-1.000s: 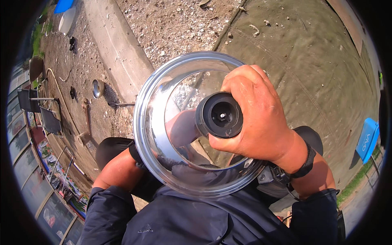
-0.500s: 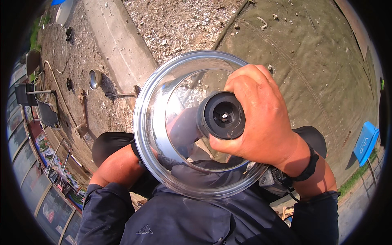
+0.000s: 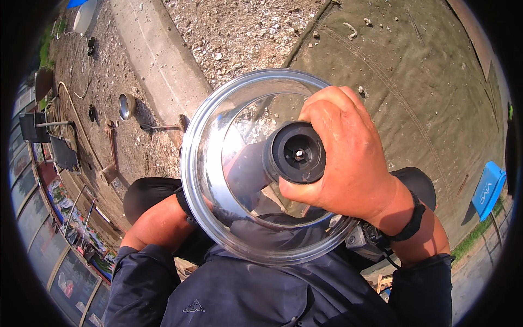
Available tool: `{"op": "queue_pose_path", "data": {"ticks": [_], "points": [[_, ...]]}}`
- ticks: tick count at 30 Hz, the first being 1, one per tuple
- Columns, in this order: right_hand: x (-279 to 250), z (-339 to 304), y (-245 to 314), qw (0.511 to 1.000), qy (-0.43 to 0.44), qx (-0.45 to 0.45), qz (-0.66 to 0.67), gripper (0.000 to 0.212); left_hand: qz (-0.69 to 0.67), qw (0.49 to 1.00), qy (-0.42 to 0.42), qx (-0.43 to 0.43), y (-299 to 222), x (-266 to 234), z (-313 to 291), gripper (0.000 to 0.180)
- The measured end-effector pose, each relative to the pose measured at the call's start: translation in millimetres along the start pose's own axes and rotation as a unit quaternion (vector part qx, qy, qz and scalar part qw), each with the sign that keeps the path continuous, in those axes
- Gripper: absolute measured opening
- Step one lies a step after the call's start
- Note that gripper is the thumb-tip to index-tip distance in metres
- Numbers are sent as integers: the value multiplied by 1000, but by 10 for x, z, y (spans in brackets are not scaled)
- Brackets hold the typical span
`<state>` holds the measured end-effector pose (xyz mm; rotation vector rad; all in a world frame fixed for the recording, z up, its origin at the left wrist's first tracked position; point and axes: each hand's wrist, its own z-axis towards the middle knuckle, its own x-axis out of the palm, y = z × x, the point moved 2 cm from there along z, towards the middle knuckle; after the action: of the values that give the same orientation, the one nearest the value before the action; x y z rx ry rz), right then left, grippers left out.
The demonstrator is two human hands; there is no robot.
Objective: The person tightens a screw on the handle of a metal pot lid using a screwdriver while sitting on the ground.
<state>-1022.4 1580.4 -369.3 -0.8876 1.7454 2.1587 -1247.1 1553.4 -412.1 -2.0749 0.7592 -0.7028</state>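
Observation:
A round clear glass pot lid (image 3: 213, 122) with a shiny metal rim is held above my lap, its black knob (image 3: 281, 162) facing up. In the middle of the knob is a recess with a small bright screw end. My right hand (image 3: 351, 158) is closed round the knob, thumb on the near side and fingers on the far side. My left hand (image 3: 246, 170) is under the lid and shows dimly through the glass, reaching toward the spot below the knob. Its fingertips are hidden behind the knob.
On the dirt at left lie a metal bowl (image 3: 126, 106), a ladle-like tool (image 3: 160, 127) and a hammer-like tool (image 3: 110, 147). A concrete strip (image 3: 158, 49) runs away from me. Green sheeting (image 3: 403, 92) covers the ground at right, with a blue sign (image 3: 488, 191) beyond.
The lid has shifted very slightly to the right. My right hand keeps its grip on the knob, and my left hand stays beneath the glass.

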Motion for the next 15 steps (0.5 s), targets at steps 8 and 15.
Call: {"op": "queue_pose_path", "data": {"ticks": [8, 15], "points": [[-8, -2, -9, 1000, -3, 5, 1, 48, 6, 1000, -2, -1, -7, 6, -18, 31], [8, -1, -39, 1000, -8, 9, 3, 48, 18, 1000, 0, 1, -46, 15, 22, 32]]}}
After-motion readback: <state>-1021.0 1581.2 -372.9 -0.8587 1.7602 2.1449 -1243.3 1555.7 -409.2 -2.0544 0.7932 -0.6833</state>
